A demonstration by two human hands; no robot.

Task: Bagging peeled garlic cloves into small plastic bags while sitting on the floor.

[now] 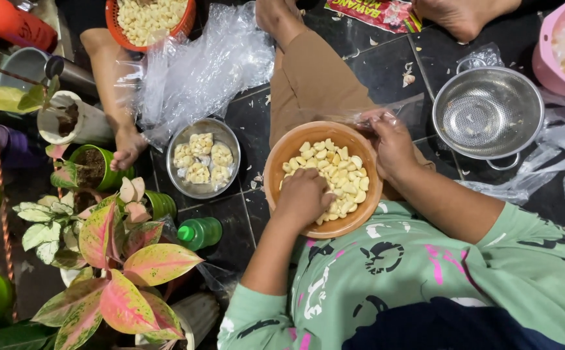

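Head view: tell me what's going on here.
A person sits on a dark tiled floor with an orange bowl of peeled garlic cloves on their lap. The left hand reaches into the cloves; the right hand holds the bowl's rim beside a clear plastic bag. A steel bowl of bagged cloves sits to the left, a steel colander to the right.

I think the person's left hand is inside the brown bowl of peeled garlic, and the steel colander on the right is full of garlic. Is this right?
Not quite. The left hand is in the brown bowl of peeled garlic, but the head view shows the steel colander nearly empty, holding only a few small scraps.
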